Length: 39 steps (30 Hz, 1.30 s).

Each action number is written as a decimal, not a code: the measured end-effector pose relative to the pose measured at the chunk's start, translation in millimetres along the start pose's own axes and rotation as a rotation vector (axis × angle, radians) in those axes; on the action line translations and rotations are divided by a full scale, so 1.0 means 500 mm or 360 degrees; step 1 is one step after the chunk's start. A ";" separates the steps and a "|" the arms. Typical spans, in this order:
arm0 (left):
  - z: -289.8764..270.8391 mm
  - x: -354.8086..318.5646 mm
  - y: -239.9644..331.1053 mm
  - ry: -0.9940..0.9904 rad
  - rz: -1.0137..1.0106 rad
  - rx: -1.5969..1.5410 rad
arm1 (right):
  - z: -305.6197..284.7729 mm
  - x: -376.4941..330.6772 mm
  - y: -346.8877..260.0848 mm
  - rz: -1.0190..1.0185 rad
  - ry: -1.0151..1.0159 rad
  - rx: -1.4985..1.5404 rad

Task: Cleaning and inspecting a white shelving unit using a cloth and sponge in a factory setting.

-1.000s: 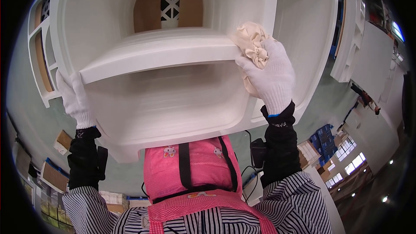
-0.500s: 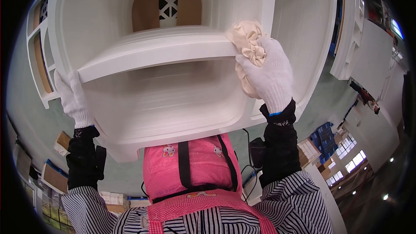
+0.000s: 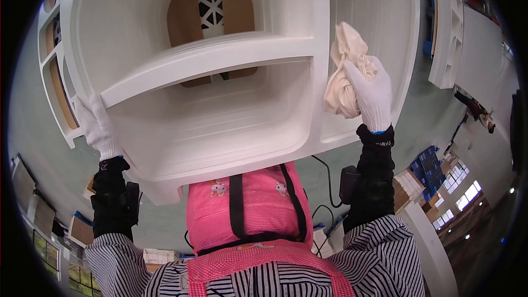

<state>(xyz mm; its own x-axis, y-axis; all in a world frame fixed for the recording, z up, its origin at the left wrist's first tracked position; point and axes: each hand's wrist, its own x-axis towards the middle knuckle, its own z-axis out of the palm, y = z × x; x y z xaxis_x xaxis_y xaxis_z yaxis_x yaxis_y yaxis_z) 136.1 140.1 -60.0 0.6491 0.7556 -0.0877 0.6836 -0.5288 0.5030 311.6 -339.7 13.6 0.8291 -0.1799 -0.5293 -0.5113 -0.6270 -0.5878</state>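
While the person faces it, a large white moulded cabinet point(image 3: 220, 115) fills most of the view, its open compartments turned toward the camera and an arched opening at its back showing a brown panel with a white lattice. One shelf point(image 3: 209, 63) crosses the left compartment, and a vertical divider separates it from a narrower compartment on the right. Left hand point(image 3: 99, 126), in a white glove, is closed over the cabinet's outer left edge, gripping it. Right hand point(image 3: 371, 96), also gloved, is closed around a bunched cream cloth point(image 3: 344, 77), held against the inner wall of the right compartment, just beside the divider. Both hands are well apart, with the left compartment between them.
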 end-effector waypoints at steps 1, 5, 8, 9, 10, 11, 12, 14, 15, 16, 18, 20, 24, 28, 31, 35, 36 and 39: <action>0.000 0.002 -0.005 0.0039 0.0032 0.0014 | 0.002 -0.019 0.011 0.0008 0.0008 0.0019; -0.007 -0.003 -0.008 0.0088 -0.0016 -0.0010 | 0.070 -0.108 0.058 -0.0244 0.0071 -0.0263; -0.006 -0.003 0.012 0.0029 -0.0063 -0.0042 | 0.102 -0.141 0.080 -0.0464 0.0281 -0.0413; -0.006 0.000 0.008 0.0032 -0.0051 -0.0033 | 0.106 -0.145 0.082 -0.0520 0.0368 -0.0431; -0.004 0.002 -0.003 0.0043 -0.0007 -0.0002 | 0.106 -0.143 0.082 -0.0515 0.0367 -0.0417; -0.002 0.003 -0.002 0.0053 0.0038 0.0026 | 0.107 -0.139 0.080 -0.0526 0.0364 -0.0444; -0.001 0.002 0.001 0.0055 0.0050 0.0033 | 0.108 -0.136 0.080 -0.0537 0.0359 -0.0471; -0.005 -0.002 0.009 0.0014 -0.0015 0.0038 | 0.107 -0.134 0.086 -0.0560 0.0364 -0.0444; -0.008 0.002 0.001 0.0025 -0.0006 0.0049 | 0.107 -0.133 0.088 -0.0588 0.0367 -0.0429; -0.008 0.007 -0.014 0.0059 0.0084 0.0057 | 0.108 -0.133 0.088 -0.0591 0.0363 -0.0410; -0.007 0.008 -0.032 0.0109 0.0166 0.0074 | 0.115 -0.132 0.086 -0.0662 0.0385 -0.0400; 0.000 0.008 -0.034 0.0275 0.0738 0.0431 | 0.115 -0.130 0.089 -0.0693 0.0403 -0.0404; 0.049 -0.117 0.150 -0.0157 0.1298 0.0720 | 0.117 -0.136 0.100 -0.0719 0.0485 -0.0372; 0.126 -0.216 0.284 -0.0239 0.1291 0.0515 | 0.130 -0.137 0.100 -0.0739 0.0464 -0.0339; 0.173 -0.253 0.322 -0.0215 0.1481 0.0409 | 0.131 -0.140 0.102 -0.0786 0.0502 -0.0367; 0.203 -0.265 0.328 -0.0135 0.1599 0.0413 | 0.123 -0.136 0.094 -0.0722 0.0503 -0.0346; 0.204 -0.269 0.331 -0.0126 0.1590 0.0425 | 0.122 -0.137 0.094 -0.0716 0.0499 -0.0362; 0.207 -0.278 0.343 -0.0101 0.1611 0.0443 | 0.124 -0.134 0.100 -0.0727 0.0468 -0.0261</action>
<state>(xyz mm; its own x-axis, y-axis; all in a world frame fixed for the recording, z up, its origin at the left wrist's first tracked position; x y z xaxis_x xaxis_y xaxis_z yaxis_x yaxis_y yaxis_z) 197.6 -95.6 -50.7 0.9710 -0.1057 0.2143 -0.1401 -0.9784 0.1522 216.3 -312.1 -18.0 0.9980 -0.0516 -0.0374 -0.0637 -0.7958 -0.6022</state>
